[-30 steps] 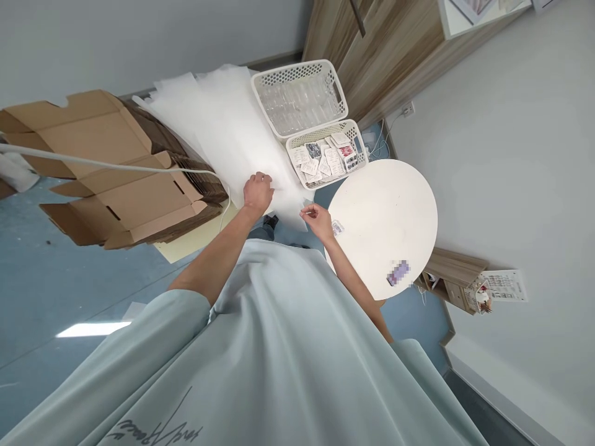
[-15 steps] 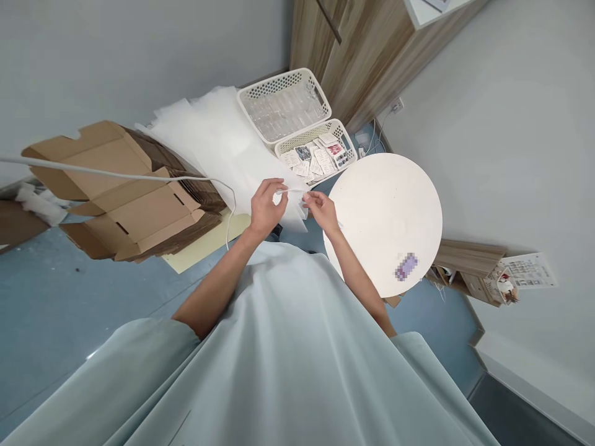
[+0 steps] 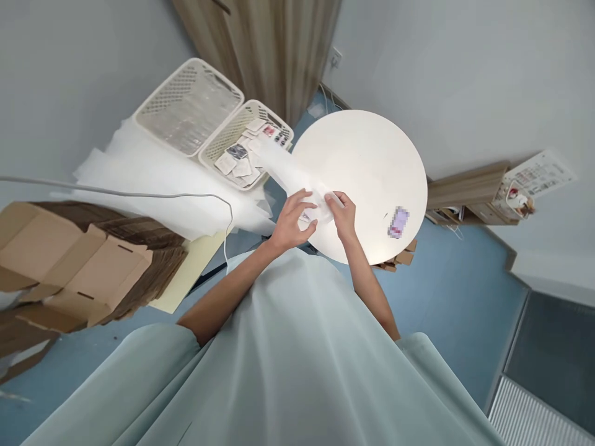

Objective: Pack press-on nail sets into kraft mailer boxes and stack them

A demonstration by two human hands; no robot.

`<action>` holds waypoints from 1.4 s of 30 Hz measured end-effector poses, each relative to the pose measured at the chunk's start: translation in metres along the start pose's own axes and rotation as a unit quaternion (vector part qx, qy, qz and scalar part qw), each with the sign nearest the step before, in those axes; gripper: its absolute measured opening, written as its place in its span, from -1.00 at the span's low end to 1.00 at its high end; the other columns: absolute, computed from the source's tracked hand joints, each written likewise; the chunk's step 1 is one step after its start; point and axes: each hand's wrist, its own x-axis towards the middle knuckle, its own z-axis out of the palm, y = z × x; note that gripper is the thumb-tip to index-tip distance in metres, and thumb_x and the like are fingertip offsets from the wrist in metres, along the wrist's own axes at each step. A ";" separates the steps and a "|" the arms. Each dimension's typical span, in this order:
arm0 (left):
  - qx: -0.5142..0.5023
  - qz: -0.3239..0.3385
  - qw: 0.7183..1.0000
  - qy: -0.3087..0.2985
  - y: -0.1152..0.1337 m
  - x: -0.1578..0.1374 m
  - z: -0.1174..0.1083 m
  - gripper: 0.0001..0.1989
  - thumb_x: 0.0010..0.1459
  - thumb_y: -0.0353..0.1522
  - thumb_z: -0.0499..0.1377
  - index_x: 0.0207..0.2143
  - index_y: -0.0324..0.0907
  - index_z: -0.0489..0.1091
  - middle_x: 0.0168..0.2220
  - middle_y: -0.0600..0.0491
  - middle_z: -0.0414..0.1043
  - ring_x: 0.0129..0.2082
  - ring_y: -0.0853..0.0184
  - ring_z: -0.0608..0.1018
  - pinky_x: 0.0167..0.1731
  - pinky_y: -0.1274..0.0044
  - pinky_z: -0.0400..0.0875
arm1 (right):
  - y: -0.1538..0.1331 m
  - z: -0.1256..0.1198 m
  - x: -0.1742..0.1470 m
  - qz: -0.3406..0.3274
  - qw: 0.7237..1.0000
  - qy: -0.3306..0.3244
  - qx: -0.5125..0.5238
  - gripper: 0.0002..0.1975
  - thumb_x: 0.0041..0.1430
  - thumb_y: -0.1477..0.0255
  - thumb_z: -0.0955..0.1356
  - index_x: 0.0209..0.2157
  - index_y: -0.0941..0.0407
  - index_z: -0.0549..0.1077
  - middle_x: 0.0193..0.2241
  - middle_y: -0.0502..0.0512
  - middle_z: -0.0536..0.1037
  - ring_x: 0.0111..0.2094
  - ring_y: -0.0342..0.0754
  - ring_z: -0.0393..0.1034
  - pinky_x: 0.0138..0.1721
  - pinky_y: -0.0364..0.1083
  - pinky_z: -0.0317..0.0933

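A thin, translucent white foam sheet (image 3: 290,172) runs between my hands and reaches up and left, over the edge of a card-filled basket. My left hand (image 3: 289,224) curls round the sheet's near end, thumb and fingers bent with a gap between them. Inside that gap shows a small whitish piece with faint print (image 3: 305,217), partly hidden and too small to name. My right hand (image 3: 343,215) pinches the sheet's right side between thumb and fingers. Both hands are at the near left edge of the round white table (image 3: 367,155).
One white basket (image 3: 144,118) holds clear plastic pieces; another (image 3: 209,158) holds small printed cards. White foam sheets (image 3: 139,186) are piled beneath and beside them. Flattened cardboard boxes (image 3: 116,266) stack at left, with a cable (image 3: 186,196) across. A blurred purple object (image 3: 398,223) lies on the table.
My view has turned right, toward the round table. A white foam sheet now stretches between my hands; before, they pinched a thin white edge above the foam pile.
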 end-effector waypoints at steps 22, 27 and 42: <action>-0.133 -0.323 0.932 -0.101 -0.011 0.062 0.123 -0.35 0.13 -0.24 0.41 0.26 -0.12 0.40 -0.10 -0.06 0.67 -0.17 0.22 0.67 -0.02 0.28 0.63 | 0.114 -0.110 -0.043 0.224 0.960 0.049 0.162 -0.45 -0.05 0.05 0.62 -0.10 0.03 0.56 -0.17 0.08 0.70 -0.12 0.05 0.58 -0.05 0.02 0.47; -0.103 -0.332 0.926 -0.146 -0.010 0.062 0.119 -0.58 0.15 -0.19 0.41 0.02 -0.15 0.54 -0.22 -0.03 0.68 -0.28 0.25 0.63 -0.09 0.32 0.60 | 0.124 -0.106 -0.027 0.217 0.960 0.050 0.170 -0.43 -0.04 -0.04 0.61 -0.13 0.05 0.55 -0.20 0.07 0.71 -0.10 0.05 0.57 -0.04 0.04 0.46; 0.013 -0.347 0.931 -0.112 -0.028 0.043 0.120 -0.83 0.23 -0.21 0.35 -0.24 -0.10 0.52 -0.17 -0.04 0.67 -0.14 0.16 0.66 -0.02 0.33 0.56 | 0.121 -0.087 -0.014 0.159 0.975 0.000 0.157 -0.49 0.08 -0.09 0.58 -0.32 0.01 0.43 -0.27 0.00 0.55 -0.08 0.03 0.48 -0.01 0.01 0.45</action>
